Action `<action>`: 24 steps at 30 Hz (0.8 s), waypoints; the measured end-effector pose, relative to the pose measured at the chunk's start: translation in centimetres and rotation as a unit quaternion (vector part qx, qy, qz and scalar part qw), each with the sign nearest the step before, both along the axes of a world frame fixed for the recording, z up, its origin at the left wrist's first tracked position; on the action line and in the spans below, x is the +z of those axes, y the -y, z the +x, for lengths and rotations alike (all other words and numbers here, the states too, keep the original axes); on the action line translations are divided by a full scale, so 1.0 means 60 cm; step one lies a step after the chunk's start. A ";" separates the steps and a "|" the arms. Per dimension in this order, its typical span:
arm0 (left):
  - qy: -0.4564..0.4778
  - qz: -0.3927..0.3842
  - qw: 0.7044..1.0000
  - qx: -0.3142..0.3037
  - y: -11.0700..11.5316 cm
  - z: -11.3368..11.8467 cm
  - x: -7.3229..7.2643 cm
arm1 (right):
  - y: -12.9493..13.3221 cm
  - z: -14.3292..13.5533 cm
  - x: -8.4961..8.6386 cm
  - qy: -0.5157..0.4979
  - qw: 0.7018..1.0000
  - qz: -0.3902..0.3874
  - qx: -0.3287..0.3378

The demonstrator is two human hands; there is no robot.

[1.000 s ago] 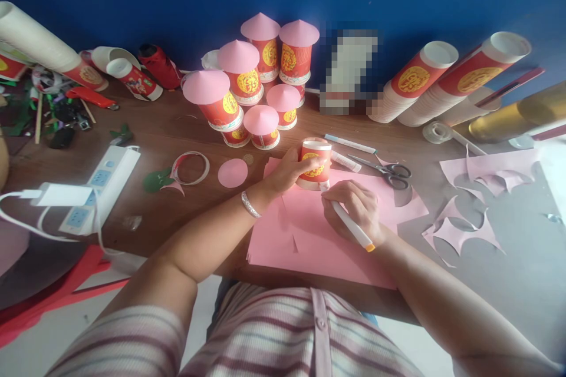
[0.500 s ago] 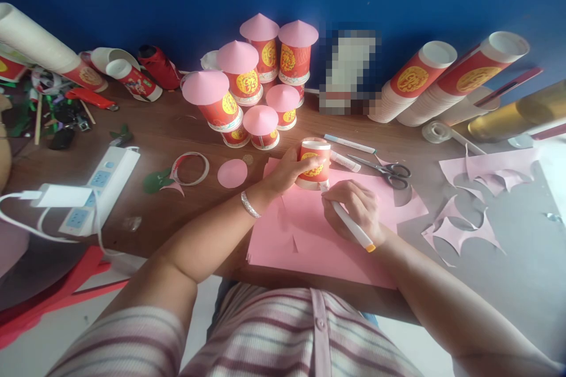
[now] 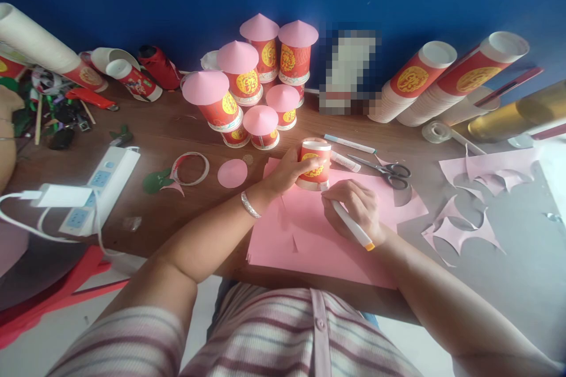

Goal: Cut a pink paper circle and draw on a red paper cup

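Someone's arm [image 3: 6, 132] has come further in at the left edge, while my hands have barely moved. My left hand [image 3: 286, 172] grips the red cup [image 3: 313, 168] over the pink sheets [image 3: 305, 230], and my right hand [image 3: 356, 206] holds the white marker [image 3: 354, 227] near the cup's base. Scissors [image 3: 386, 168] lie just beyond on the bench [image 3: 212, 206], with pink-roofed cups [image 3: 260, 120] behind and paper scraps [image 3: 462, 234] to my right.

the yellow-printed red cup [image 3: 315, 167] is nearly upright over pink paper [image 3: 305, 227], the white marker [image 3: 352, 226] tilted beside its base.
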State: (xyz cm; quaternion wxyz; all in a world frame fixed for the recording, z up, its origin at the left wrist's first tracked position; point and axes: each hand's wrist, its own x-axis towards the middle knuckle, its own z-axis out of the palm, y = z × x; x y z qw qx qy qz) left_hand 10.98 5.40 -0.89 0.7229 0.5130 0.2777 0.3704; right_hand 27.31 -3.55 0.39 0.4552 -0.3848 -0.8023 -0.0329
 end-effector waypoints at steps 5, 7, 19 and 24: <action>-0.002 0.007 1.000 -0.006 0.000 0.000 0.003 | 0.000 0.001 0.000 0.001 1.000 -0.002 0.002; -0.005 0.007 1.000 -0.006 0.000 0.000 0.004 | 0.000 0.001 0.000 0.001 1.000 -0.006 0.001; -0.002 0.016 1.000 -0.012 -0.001 -0.001 0.002 | 0.001 0.001 -0.001 0.002 1.000 -0.012 0.007; -0.006 0.019 1.000 -0.021 0.000 -0.001 0.004 | 0.000 0.000 -0.001 -0.004 1.000 -0.015 0.009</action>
